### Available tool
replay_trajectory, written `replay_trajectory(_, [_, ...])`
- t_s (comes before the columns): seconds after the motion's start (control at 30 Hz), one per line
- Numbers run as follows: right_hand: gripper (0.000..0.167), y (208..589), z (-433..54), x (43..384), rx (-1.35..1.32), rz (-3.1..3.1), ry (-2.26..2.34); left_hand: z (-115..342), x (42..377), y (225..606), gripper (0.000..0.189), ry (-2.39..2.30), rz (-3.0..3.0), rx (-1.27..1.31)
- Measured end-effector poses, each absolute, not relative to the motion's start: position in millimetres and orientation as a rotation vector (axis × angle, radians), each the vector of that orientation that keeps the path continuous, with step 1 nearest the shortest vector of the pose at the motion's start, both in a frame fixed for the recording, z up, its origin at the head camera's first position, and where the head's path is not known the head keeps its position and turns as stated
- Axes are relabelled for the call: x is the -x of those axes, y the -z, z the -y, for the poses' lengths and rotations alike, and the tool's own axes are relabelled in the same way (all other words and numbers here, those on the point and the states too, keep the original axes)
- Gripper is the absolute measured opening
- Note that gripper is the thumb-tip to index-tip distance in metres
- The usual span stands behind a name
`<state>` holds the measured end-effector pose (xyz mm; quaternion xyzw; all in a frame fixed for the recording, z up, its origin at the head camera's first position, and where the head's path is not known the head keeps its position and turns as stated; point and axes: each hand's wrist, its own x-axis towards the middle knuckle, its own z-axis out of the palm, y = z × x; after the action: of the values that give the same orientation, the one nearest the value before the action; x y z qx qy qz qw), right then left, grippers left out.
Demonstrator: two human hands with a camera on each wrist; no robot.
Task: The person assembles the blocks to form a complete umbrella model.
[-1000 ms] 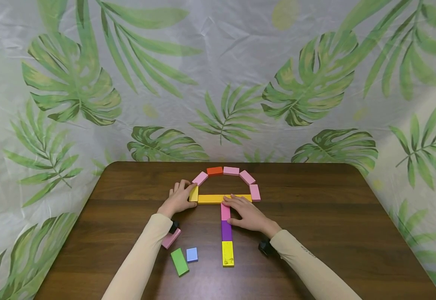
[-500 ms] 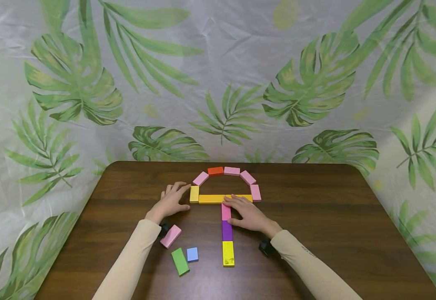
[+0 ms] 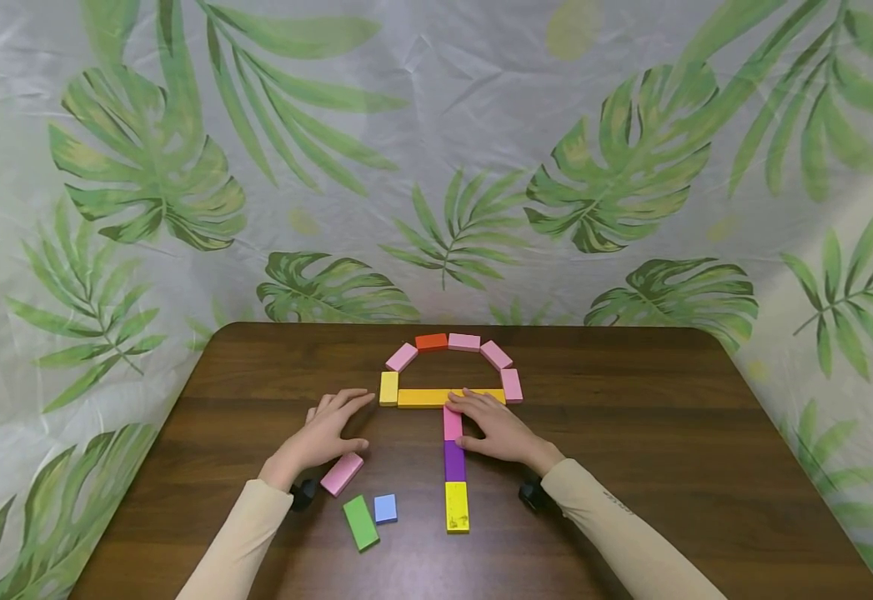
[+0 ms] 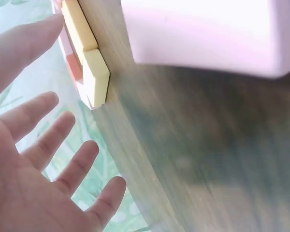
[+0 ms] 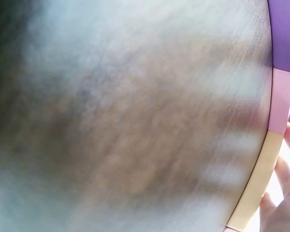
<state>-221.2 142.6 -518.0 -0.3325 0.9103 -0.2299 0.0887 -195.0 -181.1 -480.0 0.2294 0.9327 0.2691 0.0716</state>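
Note:
My left hand (image 3: 322,435) hovers left of the block figure, fingers extended and spread, holding nothing. A loose pink block (image 3: 342,475) lies just below its thumb; this block (image 4: 203,34) looms close in the left wrist view. My right hand (image 3: 499,429) rests its fingertips on the long orange block (image 3: 421,398) and the top of the pink stem block (image 3: 453,423). Its thumb lies by the purple block (image 3: 454,462), above a yellow block (image 3: 457,508). A pale yellow block (image 3: 388,389) stands at the orange block's left end.
An arch continues over the orange block with pink blocks (image 3: 496,355) and a red block (image 3: 432,342). A green block (image 3: 361,523) and a small blue block (image 3: 386,508) lie loose at front left on the brown table (image 3: 631,400). A leaf-patterned cloth (image 3: 451,167) hangs behind.
My left hand has let go of the pale yellow block and drawn back left and toward me, uncovering the loose pink block. My right hand has stayed in place.

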Motion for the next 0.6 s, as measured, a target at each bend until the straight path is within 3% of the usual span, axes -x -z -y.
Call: replay_trajectory(0.6, [0.063, 518, -142, 221, 1.024, -2.724, 0.701, 192, 131, 485, 0.063, -0.893, -2.685, -0.821])
